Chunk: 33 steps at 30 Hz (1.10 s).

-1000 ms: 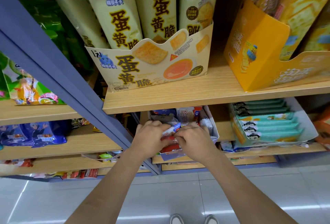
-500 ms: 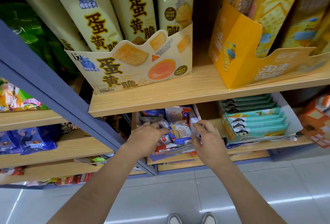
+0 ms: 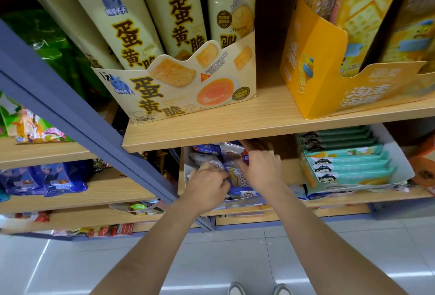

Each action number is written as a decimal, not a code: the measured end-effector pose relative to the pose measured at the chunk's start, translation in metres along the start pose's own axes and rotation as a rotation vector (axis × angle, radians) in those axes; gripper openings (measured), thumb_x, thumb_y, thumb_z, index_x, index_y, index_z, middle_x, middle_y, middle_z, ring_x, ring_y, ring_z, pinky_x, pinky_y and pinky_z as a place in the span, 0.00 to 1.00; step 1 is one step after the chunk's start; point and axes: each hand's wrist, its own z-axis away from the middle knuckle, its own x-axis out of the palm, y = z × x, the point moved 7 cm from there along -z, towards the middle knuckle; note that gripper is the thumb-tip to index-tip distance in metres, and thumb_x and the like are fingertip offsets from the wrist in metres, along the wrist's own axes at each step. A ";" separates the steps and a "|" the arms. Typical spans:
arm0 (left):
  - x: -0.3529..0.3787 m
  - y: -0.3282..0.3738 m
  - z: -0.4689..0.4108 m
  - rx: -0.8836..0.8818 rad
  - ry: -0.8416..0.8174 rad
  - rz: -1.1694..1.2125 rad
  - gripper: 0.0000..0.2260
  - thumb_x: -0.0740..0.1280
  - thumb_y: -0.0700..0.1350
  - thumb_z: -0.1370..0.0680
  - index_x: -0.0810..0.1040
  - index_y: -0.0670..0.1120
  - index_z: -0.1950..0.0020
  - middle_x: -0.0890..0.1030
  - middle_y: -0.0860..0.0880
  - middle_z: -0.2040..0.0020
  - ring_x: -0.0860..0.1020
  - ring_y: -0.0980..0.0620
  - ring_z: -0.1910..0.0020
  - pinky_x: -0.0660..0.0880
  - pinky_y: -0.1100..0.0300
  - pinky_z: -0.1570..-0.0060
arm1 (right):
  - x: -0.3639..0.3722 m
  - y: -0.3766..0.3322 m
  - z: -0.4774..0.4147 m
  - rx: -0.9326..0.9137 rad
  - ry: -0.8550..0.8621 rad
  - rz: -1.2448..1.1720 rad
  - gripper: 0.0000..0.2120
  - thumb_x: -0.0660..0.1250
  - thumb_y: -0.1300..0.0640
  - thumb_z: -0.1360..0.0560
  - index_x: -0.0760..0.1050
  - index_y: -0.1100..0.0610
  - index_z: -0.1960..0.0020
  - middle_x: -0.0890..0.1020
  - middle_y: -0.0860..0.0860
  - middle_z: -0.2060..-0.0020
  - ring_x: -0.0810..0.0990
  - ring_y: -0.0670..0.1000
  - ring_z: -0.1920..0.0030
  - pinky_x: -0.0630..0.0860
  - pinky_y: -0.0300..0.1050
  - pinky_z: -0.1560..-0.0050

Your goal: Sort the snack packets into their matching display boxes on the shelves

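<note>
My left hand gripped a blue snack packet in the white box under the shelf — fingers curled tight. My right hand bent over other packets — holding or not, I couldn't tell.

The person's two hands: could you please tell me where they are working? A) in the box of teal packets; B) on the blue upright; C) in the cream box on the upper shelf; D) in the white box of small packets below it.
D: the left hand and the right hand both sit among the small packets in the white box.
</note>
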 end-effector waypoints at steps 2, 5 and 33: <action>-0.001 0.003 -0.005 -0.032 -0.025 -0.079 0.13 0.57 0.48 0.20 0.79 0.47 0.43 0.80 0.46 0.46 0.69 0.46 0.40 0.71 0.51 0.45 | 0.004 -0.002 0.000 -0.037 0.048 0.014 0.13 0.63 0.44 0.20 0.78 0.52 0.46 0.82 0.52 0.52 0.76 0.56 0.45 0.67 0.50 0.47; 0.000 0.013 -0.015 -0.070 -0.079 -0.202 0.09 0.62 0.42 0.22 0.80 0.42 0.48 0.81 0.41 0.50 0.75 0.41 0.44 0.73 0.51 0.52 | -0.001 0.006 0.008 -0.080 0.202 -0.131 0.12 0.65 0.47 0.21 0.78 0.56 0.50 0.80 0.54 0.56 0.77 0.56 0.50 0.69 0.48 0.53; 0.017 0.007 -0.059 -0.302 -0.258 -0.020 0.10 0.61 0.40 0.21 0.77 0.41 0.42 0.80 0.42 0.44 0.79 0.43 0.46 0.72 0.55 0.57 | -0.004 0.040 0.055 0.105 0.289 -0.556 0.15 0.65 0.54 0.21 0.72 0.53 0.35 0.75 0.49 0.47 0.75 0.43 0.53 0.70 0.29 0.65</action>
